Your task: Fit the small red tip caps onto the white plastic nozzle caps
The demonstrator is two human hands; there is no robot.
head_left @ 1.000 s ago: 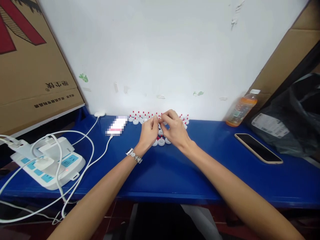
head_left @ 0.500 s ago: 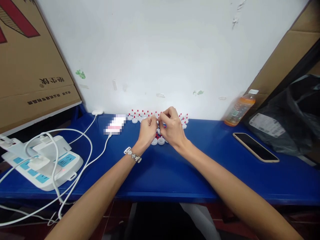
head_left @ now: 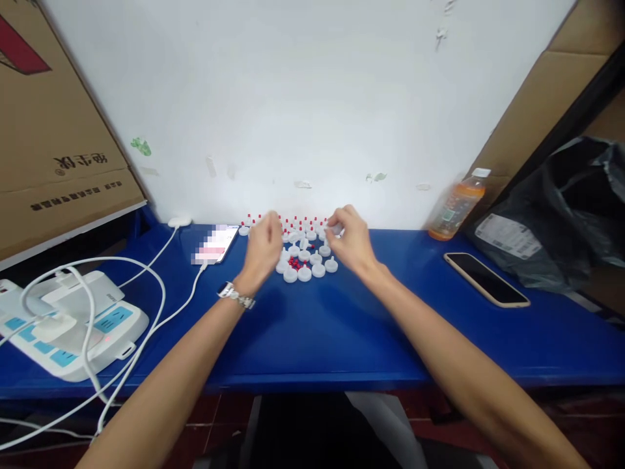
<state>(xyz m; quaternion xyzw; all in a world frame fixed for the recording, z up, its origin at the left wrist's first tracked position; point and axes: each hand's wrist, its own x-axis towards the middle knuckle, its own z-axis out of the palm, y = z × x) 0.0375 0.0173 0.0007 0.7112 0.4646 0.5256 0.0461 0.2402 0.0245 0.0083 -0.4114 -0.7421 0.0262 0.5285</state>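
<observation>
Several white nozzle caps (head_left: 318,270), many with small red tips, are grouped on the blue table. Loose red tips (head_left: 295,263) lie in a small heap among the untipped caps at the front of the group. My left hand (head_left: 263,244), slightly blurred, hovers at the left of the group with its fingers curled closed; what they hold, if anything, is hidden. On the right side, my right hand (head_left: 352,241) has thumb and fingers pinched on a white nozzle cap (head_left: 336,229), mostly covered by the fingers.
A phone on a cable (head_left: 223,244) and a white power strip (head_left: 73,332) with looping cables occupy the left. To the right are a bottle of orange drink (head_left: 456,210), another phone (head_left: 486,279) and a dark plastic bag (head_left: 547,221). A white wall (head_left: 312,117) bounds the back.
My hands have moved apart, the left one leftward and the right one slightly rightward, uncovering the caps and red tips between them. The camera view has shifted a little.
</observation>
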